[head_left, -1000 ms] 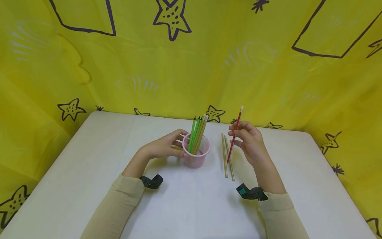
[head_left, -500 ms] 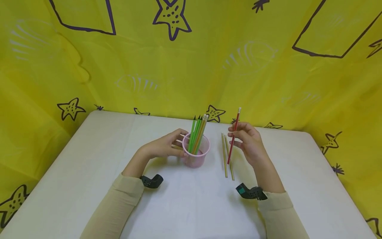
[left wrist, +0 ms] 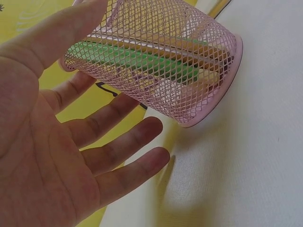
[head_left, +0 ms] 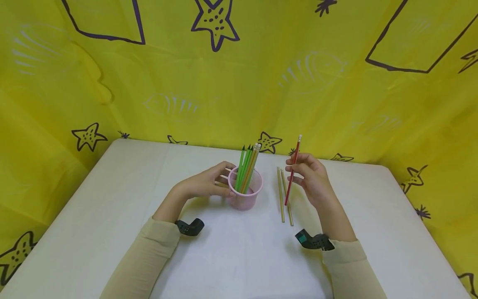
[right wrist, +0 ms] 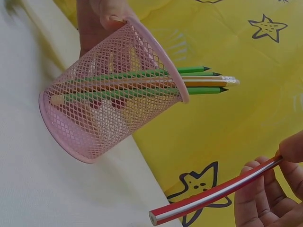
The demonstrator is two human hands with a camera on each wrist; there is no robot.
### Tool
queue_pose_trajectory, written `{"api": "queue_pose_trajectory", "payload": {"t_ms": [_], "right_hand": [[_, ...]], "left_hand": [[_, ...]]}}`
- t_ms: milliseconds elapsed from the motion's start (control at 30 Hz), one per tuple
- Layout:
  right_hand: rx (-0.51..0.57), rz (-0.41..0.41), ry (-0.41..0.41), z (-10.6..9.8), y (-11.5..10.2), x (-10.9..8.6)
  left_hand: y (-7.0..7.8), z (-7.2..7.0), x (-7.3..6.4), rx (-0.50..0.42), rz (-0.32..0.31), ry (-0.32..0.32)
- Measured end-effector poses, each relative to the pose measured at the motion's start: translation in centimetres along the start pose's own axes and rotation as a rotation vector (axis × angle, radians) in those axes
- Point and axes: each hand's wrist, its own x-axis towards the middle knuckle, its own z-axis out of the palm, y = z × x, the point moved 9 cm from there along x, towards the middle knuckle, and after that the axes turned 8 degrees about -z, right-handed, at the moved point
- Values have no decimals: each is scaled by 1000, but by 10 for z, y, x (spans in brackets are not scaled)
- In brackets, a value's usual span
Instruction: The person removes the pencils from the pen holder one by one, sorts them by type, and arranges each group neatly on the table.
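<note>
Leaning in the right hand (head_left: pixel 315 180), a red pencil (right wrist: pixel 208 196) is pinched between thumb and fingers, tilted, its white eraser end up and its blunt, flat end pointing down; it is to the right of a pink mesh pencil cup (head_left: pixel 242 203), apart from it. The cup appears to stand upright on the table (head_left: pixel 224 261), left hand (head_left: pixel 204 182) at its left side: the thumb and some fingers grasp the wall near the rim, while the wrist view shows other fingers extended clear of the mesh. Inside are green pencils (right wrist: pixel 203 90), dark tips up, and gold pencils with white erasers up, leaning together. Between cup and right hand, two more gold pencils (head_left: pixel 281 199) lie side by side on the table; the red one passes over them in the head view, and whether it touches is hard to tell. The step in hand seems to be holding the red pencil ready beside a steadied cup; moving it inside would call for raising its lower end above the rim. Behind hangs a yellow curtain (head_left: pixel 239 95) printed with starfish
</note>
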Motion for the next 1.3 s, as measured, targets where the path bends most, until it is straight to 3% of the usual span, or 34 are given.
{"api": "queue_pose_trajectory", "payload": {"t_ms": [1300], "right_hand": [[-31, 24, 6, -2, 12, 3]], "left_hand": [[-4, -1, 3, -1, -8, -5]]}}
